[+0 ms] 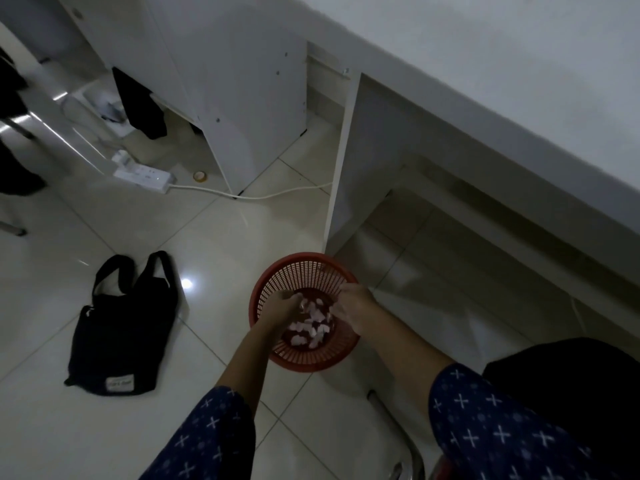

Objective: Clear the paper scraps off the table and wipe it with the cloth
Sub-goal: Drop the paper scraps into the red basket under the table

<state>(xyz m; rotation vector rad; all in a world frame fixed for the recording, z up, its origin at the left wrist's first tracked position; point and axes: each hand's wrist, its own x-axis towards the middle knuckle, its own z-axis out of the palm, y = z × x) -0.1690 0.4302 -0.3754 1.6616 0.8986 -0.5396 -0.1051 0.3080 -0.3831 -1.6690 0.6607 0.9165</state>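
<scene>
Scraps: pink-white paper scraps [313, 323] lie inside the red mesh basket [311, 360] on the floor.
Hands: left hand [282, 308] and right hand [353, 306] hang over the basket mouth, fingers bent down; I cannot tell whether they pinch any scraps.
Relation: the scraps sit directly below and between both hands, equally near; the white table [519, 46] is up-right, well apart.
Cloth: not in view.
Writing: the black tote bag [121, 327] has a label too small to read.

Both hands hang over the red mesh basket [311, 271] on the floor, left hand [282, 308] at its nine o'clock rim, right hand [353, 306] at three, fingers bent down toward the pink paper scraps [313, 327] inside. A black tote bag [121, 334] lies off at nine o'clock, the white table [485, 64] at one.
</scene>
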